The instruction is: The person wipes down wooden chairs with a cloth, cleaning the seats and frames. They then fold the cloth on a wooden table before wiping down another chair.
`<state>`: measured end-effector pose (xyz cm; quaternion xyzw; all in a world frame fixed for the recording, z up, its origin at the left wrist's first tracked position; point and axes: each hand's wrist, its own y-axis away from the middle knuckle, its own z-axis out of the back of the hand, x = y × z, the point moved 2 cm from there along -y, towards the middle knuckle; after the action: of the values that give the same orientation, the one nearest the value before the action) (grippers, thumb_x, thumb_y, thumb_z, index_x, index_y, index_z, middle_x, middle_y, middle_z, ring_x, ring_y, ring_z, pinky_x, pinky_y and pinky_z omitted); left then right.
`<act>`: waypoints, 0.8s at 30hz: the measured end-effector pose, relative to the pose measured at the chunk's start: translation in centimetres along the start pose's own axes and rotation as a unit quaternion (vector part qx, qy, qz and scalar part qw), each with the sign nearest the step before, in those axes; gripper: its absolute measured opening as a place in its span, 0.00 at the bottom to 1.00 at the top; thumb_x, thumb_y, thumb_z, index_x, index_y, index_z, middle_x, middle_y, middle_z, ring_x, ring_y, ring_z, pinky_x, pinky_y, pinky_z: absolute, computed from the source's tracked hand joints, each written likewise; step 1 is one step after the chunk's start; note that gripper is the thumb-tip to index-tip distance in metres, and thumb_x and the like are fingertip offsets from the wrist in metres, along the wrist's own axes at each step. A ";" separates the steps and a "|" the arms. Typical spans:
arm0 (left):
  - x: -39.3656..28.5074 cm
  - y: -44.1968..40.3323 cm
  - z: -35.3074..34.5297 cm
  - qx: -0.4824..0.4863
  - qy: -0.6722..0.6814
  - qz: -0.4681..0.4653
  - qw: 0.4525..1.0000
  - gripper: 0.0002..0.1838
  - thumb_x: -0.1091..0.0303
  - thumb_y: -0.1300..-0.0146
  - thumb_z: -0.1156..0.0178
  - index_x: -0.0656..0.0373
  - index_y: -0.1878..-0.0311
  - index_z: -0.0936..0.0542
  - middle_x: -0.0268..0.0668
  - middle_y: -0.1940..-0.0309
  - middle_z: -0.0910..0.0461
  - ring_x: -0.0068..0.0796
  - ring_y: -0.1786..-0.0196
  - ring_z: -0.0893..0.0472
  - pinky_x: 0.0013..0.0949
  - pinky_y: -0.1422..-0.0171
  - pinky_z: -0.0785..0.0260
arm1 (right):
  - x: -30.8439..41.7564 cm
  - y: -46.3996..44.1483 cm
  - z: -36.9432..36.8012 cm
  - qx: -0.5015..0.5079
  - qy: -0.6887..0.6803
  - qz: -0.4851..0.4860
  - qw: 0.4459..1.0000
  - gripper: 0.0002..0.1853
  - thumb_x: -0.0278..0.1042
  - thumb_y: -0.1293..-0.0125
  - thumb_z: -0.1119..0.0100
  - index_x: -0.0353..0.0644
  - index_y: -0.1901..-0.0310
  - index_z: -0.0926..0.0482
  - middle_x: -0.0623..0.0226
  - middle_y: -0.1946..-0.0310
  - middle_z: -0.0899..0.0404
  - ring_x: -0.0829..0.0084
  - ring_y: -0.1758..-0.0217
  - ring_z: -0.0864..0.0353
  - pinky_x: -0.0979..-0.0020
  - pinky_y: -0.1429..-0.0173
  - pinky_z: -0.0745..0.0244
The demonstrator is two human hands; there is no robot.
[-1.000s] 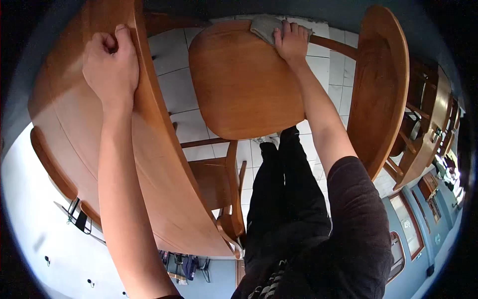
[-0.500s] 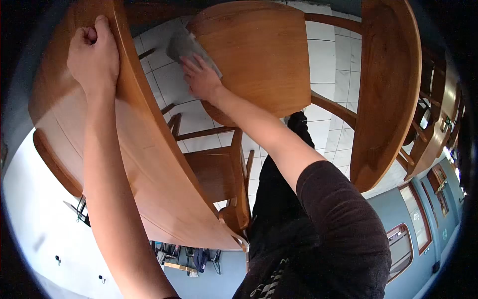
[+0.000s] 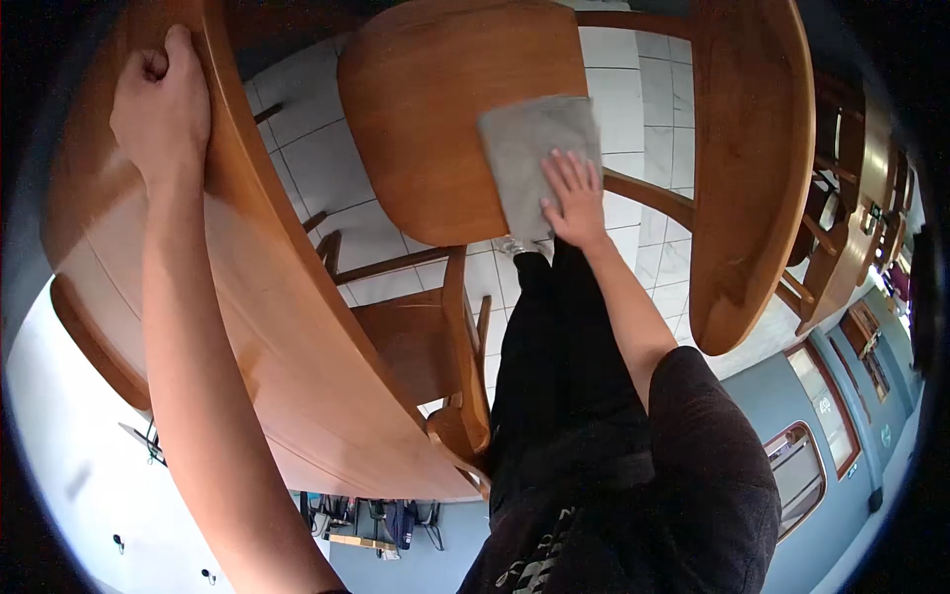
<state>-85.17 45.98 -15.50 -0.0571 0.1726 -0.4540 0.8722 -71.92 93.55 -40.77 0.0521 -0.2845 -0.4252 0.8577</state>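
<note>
My right hand (image 3: 574, 198) lies flat with spread fingers on a grey cloth (image 3: 534, 134). The cloth is spread out over the near right corner of a wooden chair seat (image 3: 426, 119), partly past the seat's edge. On the wooden table (image 3: 287, 287) to the left rests my left hand (image 3: 168, 104), closed in a loose fist close to the table's rim. I see nothing in that fist, though the inside of its curled fingers is mostly hidden. The chair's curved backrest (image 3: 747, 168) stands to the right of the seat.
A second wooden chair (image 3: 411, 342) is tucked partly under the table, near my legs. Another chair back (image 3: 99, 342) shows beyond the table's far side. White tiles (image 3: 341, 163) cover the floor. More wooden furniture (image 3: 851, 198) stands at the far right.
My right hand has slid the grey cloth from the seat's left edge across to its near right corner. The cloth now lies spread wider. My left hand stays on the table.
</note>
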 end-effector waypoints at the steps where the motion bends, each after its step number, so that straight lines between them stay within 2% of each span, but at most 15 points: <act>1: 0.0 0.1 0.0 0.008 0.008 -0.002 1.000 0.30 0.38 0.37 0.44 0.62 0.66 0.18 0.51 0.64 0.15 0.54 0.55 0.17 0.43 0.45 0.28 | -1.9 -0.5 -0.1 -0.107 -0.025 -0.068 0.992 0.42 0.54 0.34 0.44 0.44 0.22 0.43 0.62 0.19 0.50 0.57 0.16 0.54 0.46 0.17 0.62; 2: -0.1 0.1 0.0 0.008 0.012 -0.001 1.000 0.30 0.38 0.37 0.44 0.62 0.66 0.18 0.51 0.64 0.15 0.54 0.55 0.17 0.43 0.45 0.28 | -1.3 -1.4 0.2 -0.108 -0.021 -0.069 0.992 0.42 0.54 0.34 0.44 0.44 0.22 0.43 0.62 0.19 0.50 0.57 0.16 0.54 0.46 0.17 0.62; 5: 0.0 -0.1 -0.1 0.010 -0.006 0.007 1.000 0.30 0.38 0.36 0.44 0.61 0.65 0.18 0.51 0.64 0.15 0.53 0.56 0.17 0.43 0.45 0.28 | 2.2 -5.8 0.0 -0.164 0.090 -0.283 0.941 0.46 0.64 0.28 0.54 0.34 0.22 0.48 0.51 0.18 0.56 0.49 0.16 0.60 0.37 0.20 0.65; 8: 0.3 0.4 0.0 -0.008 0.005 -0.008 1.000 0.30 0.37 0.36 0.45 0.61 0.66 0.18 0.51 0.64 0.15 0.52 0.55 0.17 0.43 0.46 0.28 | 2.3 -11.2 0.3 -0.264 0.051 -0.377 0.886 0.47 0.63 0.30 0.50 0.31 0.23 0.46 0.46 0.20 0.55 0.46 0.17 0.59 0.29 0.25 0.63; 9: 0.2 0.4 0.0 -0.002 0.005 -0.002 1.000 0.30 0.38 0.36 0.44 0.62 0.67 0.19 0.51 0.65 0.16 0.51 0.57 0.17 0.43 0.46 0.28 | 2.0 -12.8 0.5 -0.264 0.051 -0.379 0.885 0.47 0.63 0.30 0.50 0.31 0.23 0.46 0.46 0.20 0.55 0.46 0.17 0.59 0.29 0.25 0.63; 11: -0.6 -0.3 -0.2 0.003 0.006 -0.001 1.000 0.30 0.38 0.35 0.44 0.62 0.68 0.20 0.51 0.66 0.16 0.50 0.58 0.17 0.43 0.47 0.28 | 0.5 -15.9 2.4 -0.334 0.044 -0.402 0.852 0.40 0.60 0.27 0.51 0.29 0.28 0.38 0.39 0.27 0.40 0.47 0.22 0.41 0.37 0.28 0.47; 12: -0.6 -0.4 -0.2 0.014 0.000 0.001 1.000 0.30 0.38 0.35 0.44 0.62 0.69 0.21 0.50 0.68 0.17 0.50 0.60 0.18 0.43 0.48 0.28 | -0.5 -16.7 3.7 -0.336 0.041 -0.403 0.850 0.40 0.60 0.27 0.51 0.29 0.28 0.38 0.39 0.27 0.40 0.47 0.22 0.41 0.37 0.28 0.47; 14: -0.3 -0.6 0.0 0.021 -0.009 0.004 1.000 0.30 0.39 0.35 0.43 0.63 0.70 0.22 0.50 0.69 0.17 0.49 0.62 0.19 0.42 0.49 0.28 | -3.4 -17.4 6.2 -0.228 -0.118 -0.409 0.876 0.32 0.54 0.24 0.54 0.30 0.36 0.31 0.38 0.40 0.24 0.48 0.35 0.25 0.49 0.34 0.33; 15: -0.3 -0.5 0.0 0.018 -0.010 0.003 1.000 0.30 0.39 0.35 0.43 0.63 0.71 0.23 0.49 0.70 0.18 0.48 0.63 0.20 0.42 0.50 0.29 | -4.2 -17.0 7.1 -0.230 -0.117 -0.408 0.876 0.32 0.54 0.24 0.54 0.30 0.36 0.31 0.38 0.40 0.24 0.48 0.35 0.25 0.49 0.34 0.33; 17: -1.0 -0.2 -0.1 0.014 -0.002 -0.001 1.000 0.31 0.38 0.35 0.42 0.63 0.71 0.24 0.49 0.71 0.19 0.47 0.64 0.20 0.42 0.51 0.29 | -6.3 -16.0 8.3 -0.152 -0.146 -0.439 0.873 0.26 0.50 0.21 0.57 0.31 0.43 0.26 0.38 0.51 0.18 0.47 0.45 0.18 0.57 0.39 0.27; 18: -1.2 0.0 0.0 0.016 0.000 0.007 1.000 0.31 0.38 0.35 0.42 0.63 0.71 0.24 0.48 0.72 0.19 0.47 0.64 0.21 0.42 0.51 0.29 | -6.5 -15.1 8.2 -0.157 -0.143 -0.441 0.872 0.26 0.50 0.21 0.57 0.31 0.43 0.26 0.38 0.51 0.18 0.47 0.45 0.18 0.57 0.39 0.27; 20: -1.1 0.1 0.1 0.014 0.003 0.016 1.000 0.31 0.38 0.35 0.42 0.63 0.72 0.24 0.48 0.72 0.20 0.47 0.64 0.21 0.42 0.52 0.29 | -6.2 -11.9 7.5 -0.399 -0.370 -0.416 0.728 0.27 0.51 0.20 0.57 0.32 0.36 0.30 0.42 0.42 0.22 0.50 0.37 0.22 0.59 0.32 0.31; 21: -0.7 0.0 -0.1 0.004 0.000 0.004 1.000 0.31 0.38 0.34 0.42 0.63 0.72 0.25 0.48 0.72 0.20 0.47 0.64 0.21 0.42 0.52 0.29 | -5.5 -11.3 7.6 -0.404 -0.370 -0.412 0.728 0.27 0.51 0.20 0.57 0.32 0.36 0.30 0.42 0.42 0.22 0.50 0.37 0.22 0.59 0.32 0.31; 23: -0.7 -0.1 -0.3 -0.011 -0.003 -0.009 1.000 0.31 0.38 0.34 0.42 0.63 0.73 0.25 0.48 0.73 0.20 0.46 0.64 0.22 0.42 0.53 0.30 | -3.1 -10.6 7.6 -0.554 -0.605 -0.271 0.504 0.31 0.51 0.21 0.53 0.34 0.30 0.36 0.50 0.35 0.28 0.55 0.33 0.28 0.59 0.29 0.33; 24: -0.6 -0.1 -0.2 -0.012 -0.003 -0.009 1.000 0.31 0.39 0.34 0.42 0.63 0.73 0.25 0.48 0.73 0.21 0.46 0.65 0.22 0.42 0.53 0.30 | -2.1 -10.9 7.9 -0.554 -0.607 -0.267 0.503 0.31 0.51 0.21 0.53 0.34 0.30 0.36 0.50 0.35 0.28 0.55 0.33 0.28 0.59 0.29 0.33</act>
<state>-85.60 46.39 -15.51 -0.0705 0.1755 -0.4595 0.8678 -84.76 89.49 -38.72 -0.6311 -0.4144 -0.6324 0.1736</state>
